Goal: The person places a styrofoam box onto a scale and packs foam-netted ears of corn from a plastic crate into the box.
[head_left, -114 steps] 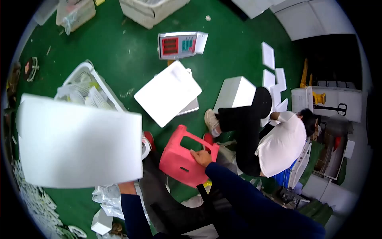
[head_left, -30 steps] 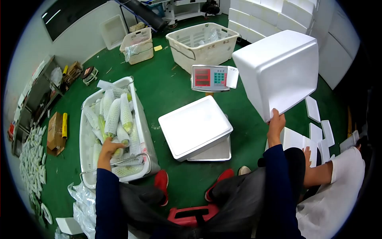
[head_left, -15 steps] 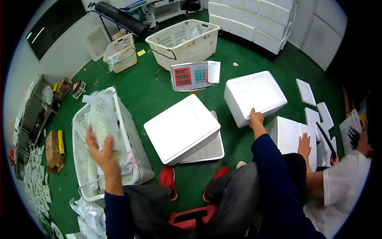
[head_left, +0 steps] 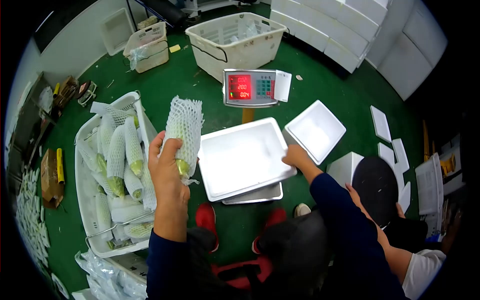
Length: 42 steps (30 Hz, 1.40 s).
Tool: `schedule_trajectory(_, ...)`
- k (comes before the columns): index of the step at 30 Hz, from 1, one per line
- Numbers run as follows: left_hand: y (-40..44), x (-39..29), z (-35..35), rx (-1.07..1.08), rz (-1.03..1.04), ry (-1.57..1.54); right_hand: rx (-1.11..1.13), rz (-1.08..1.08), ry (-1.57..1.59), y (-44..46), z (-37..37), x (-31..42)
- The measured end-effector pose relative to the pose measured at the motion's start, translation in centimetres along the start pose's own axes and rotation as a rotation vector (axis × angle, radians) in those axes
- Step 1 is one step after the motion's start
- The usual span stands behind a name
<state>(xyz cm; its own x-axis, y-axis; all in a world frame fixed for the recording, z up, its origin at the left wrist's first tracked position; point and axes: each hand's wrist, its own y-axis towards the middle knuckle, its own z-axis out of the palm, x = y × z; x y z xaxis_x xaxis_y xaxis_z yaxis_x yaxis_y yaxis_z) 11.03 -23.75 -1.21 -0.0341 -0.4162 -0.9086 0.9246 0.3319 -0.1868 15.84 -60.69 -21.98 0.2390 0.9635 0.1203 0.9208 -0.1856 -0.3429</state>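
Note:
A green-and-white vegetable in white foam netting (head_left: 184, 132) is upright in my left hand (head_left: 169, 167), whose fingers are wrapped round it. My right hand (head_left: 296, 156) is closed on the right edge of a white foam box (head_left: 242, 160), which rests on the scale platform (head_left: 257, 195). Behind the box, the scale display (head_left: 250, 87) shows lit red digits. At the left, a white basket (head_left: 82, 200) holds several more netted vegetables (head_left: 117, 150). A second foam box (head_left: 316, 131) stands on the floor beyond my right hand.
Beside me at the right is a co-worker's arm (head_left: 382, 240), near a dark round stool top (head_left: 376, 190) and another foam box (head_left: 345, 167). Several lids (head_left: 381, 123) lie at the far right. Behind the scale stands a large crate (head_left: 240, 52). Stacked boxes (head_left: 330, 30) are at the back.
My left hand has lifted the netted vegetable from above the basket toward the scale. My right hand has let go of the second box and taken the scale box's edge. The display has lit up.

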Motion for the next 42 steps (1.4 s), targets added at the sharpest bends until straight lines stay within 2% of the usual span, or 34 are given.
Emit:
schedule_trajectory(2, 0.4, 0.0, -0.4, -0.016, 0.031, 0.031, 0.077, -0.029, -0.079, -0.2, 0.3, -2.2)
schedule_trajectory(5, 0.0, 0.1, -0.9, 0.056, 0.053, 0.158, 0.412, 0.162, -0.034, -3.6, -4.5, 0.6)
schedule_trajectory(8, -0.6, 1.2, -0.9, 0.276, 0.171, 0.320, -0.115, 0.098, -0.014, -3.1, -4.7, 0.6)
schedule_trajectory(9, -0.6, 2.2, -0.4, 0.305, 0.168, 0.326, -0.212, 0.135, 0.075, -2.7, -5.6, 1.3)
schedule_trajectory(10, -0.5, 3.6, 0.2, 0.340, 0.162, 0.338, -0.032, 0.162, 0.329, -1.3, -6.5, 1.6)
schedule_trajectory(11, -0.8, 5.0, 0.9, 0.333, 0.269, 0.544, 0.125, 0.132, 0.932, -3.5, -7.4, 4.1)
schedule_trajectory(12, -1.3, 6.7, 1.9, 0.325, 0.374, 0.746, 0.349, -0.021, 1.215, -4.3, -6.9, 6.1)
schedule_trajectory(14, -2.9, 11.2, 3.9, 0.385, 0.470, 0.735, 0.648, -0.197, 1.363, -9.0, -8.0, 12.1)
schedule_trajectory(16, -4.5, 12.5, 5.7, 0.427, 0.444, 0.990, 0.502, -0.123, 1.937, -6.1, -4.6, 13.9)
schedule_trajectory(17, -3.1, 12.3, 5.5, 0.586, 0.384, 0.971, 0.566, -0.066, 1.990, -5.5, -4.6, 12.7)
schedule_trajectory(18, 1.8, 14.0, 4.5, 0.839, 0.297, 0.714, 0.630, 0.000, 2.038, -6.2, -6.3, 11.7)
schedule_trajectory(19, 4.2, 11.0, 4.4, 0.837, -0.031, 0.724, 0.607, -0.014, 1.913, -5.4, -6.2, 10.8)
schedule_trajectory(20, 6.3, 10.5, 3.8, 0.501, 0.057, 1.047, 0.528, 0.059, 1.783, -5.3, -6.4, 10.9)
schedule_trajectory(21, 8.4, 11.1, 2.5, 0.333, 0.222, 1.294, 0.511, 0.057, 1.703, -3.9, -4.9, 10.4)
schedule_trajectory(22, 10.6, 12.9, 0.6, 0.296, 0.166, 1.382, 0.502, 0.065, 1.623, -2.7, -3.1, 9.9)
schedule_trajectory(23, 11.7, 14.4, -1.0, 0.316, -0.012, 1.416, 0.535, 0.098, 1.577, -2.1, -2.1, 10.2)
schedule_trajectory(27, 13.1, 18.9, -3.6, 0.392, -0.328, 1.523, 0.662, 0.216, 1.469, 1.3, 1.5, 13.5)
schedule_trajectory(29, 12.8, 19.0, -2.9, 0.386, -0.283, 1.536, 0.710, 0.259, 1.450, 3.2, 4.3, 15.2)
schedule_trajectory(32, 12.6, 20.8, -3.0, 0.410, -0.185, 1.581, 0.663, 0.203, 1.380, 4.7, 10.1, 17.1)
schedule_trajectory(35, 12.2, 20.2, -2.7, 0.459, -0.195, 1.543, 0.492, 0.087, 0.944, 5.2, 12.8, 18.4)
schedule_trajectory(37, 12.5, 19.7, -2.8, 0.489, -0.203, 1.540, 0.390, -0.026, 0.528, 5.5, 11.5, 19.1)
schedule_trajectory(41, 12.7, 18.3, -3.1, 0.539, -0.136, 1.511, 0.281, -0.136, 0.226, 6.5, 7.7, 17.3)
schedule_trajectory(42, 12.8, 18.4, -3.2, 0.552, -0.116, 1.509, 0.379, -0.140, 0.281, 6.0, 7.1, 17.1)
